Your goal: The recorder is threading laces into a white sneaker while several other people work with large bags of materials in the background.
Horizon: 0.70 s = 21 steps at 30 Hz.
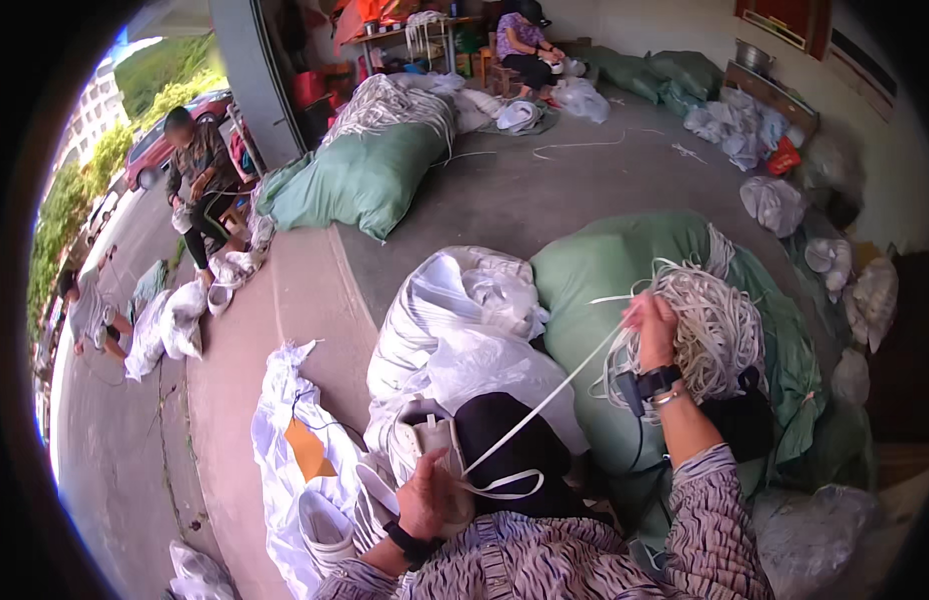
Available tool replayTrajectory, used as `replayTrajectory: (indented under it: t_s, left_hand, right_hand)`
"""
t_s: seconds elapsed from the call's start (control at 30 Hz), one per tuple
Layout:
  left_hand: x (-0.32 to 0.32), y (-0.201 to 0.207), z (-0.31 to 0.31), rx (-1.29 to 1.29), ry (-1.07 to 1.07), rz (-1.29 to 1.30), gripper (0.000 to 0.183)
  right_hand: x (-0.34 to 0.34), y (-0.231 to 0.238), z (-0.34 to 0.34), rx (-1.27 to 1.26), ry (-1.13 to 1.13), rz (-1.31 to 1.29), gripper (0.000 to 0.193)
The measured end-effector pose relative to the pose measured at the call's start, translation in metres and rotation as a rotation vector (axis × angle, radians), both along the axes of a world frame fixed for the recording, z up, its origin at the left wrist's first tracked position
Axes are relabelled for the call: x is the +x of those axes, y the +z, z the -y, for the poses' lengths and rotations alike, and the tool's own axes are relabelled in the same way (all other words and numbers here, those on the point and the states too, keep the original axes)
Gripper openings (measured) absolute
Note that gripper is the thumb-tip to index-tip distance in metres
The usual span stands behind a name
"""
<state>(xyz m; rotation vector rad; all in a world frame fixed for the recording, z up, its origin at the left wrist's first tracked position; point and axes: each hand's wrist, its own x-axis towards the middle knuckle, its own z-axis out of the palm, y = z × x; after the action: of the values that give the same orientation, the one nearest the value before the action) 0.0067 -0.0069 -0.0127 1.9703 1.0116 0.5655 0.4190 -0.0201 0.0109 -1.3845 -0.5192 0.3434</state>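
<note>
My left hand (425,497) is closed round the side of a pale sneaker (437,436) held low in front of my body, over my dark-clad lap. From the sneaker a white shoelace (545,402) runs taut up to the right. Its upper part is pinched in my right hand (653,325), raised beside a heap of loose white laces (720,325). A short end of lace sticks out left of those fingers, and a slack loop curls near the sneaker. The heap lies on a stuffed green sack (610,270).
Left of me, white shoes (323,522) lie on a white sack (277,440) with an orange piece (307,450). A full white bag (440,310) stands ahead. Beyond are a lace-topped green sack (360,180) and seated people (210,170) (525,45). Plastic bags (775,205) line the right wall.
</note>
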Motion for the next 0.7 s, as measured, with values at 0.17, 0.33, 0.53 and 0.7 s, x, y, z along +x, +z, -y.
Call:
replayTrajectory:
  t_s: [0.17, 0.33, 0.53, 0.7]
  left_hand:
    - [-0.004, -0.012, 0.004, -0.327, 0.239, 0.557, 0.034]
    - [-0.032, -0.012, 0.002, -0.052, 0.293, 0.220, 0.015]
    - [-0.032, -0.012, 0.011, -0.038, 0.224, 0.079, 0.015]
    - [-0.040, -0.008, 0.017, 0.001, 0.110, -0.003, 0.012]
  right_hand:
    - [0.143, -0.038, 0.069, 0.147, -0.231, -0.515, 0.031]
    - [-0.048, -0.002, 0.000, -0.165, 0.602, -0.536, 0.021]
    - [-0.220, -0.012, -0.019, -0.689, 1.489, 0.731, 0.016]
    - [-0.233, -0.012, -0.012, -0.555, 1.426, 1.156, 0.015]
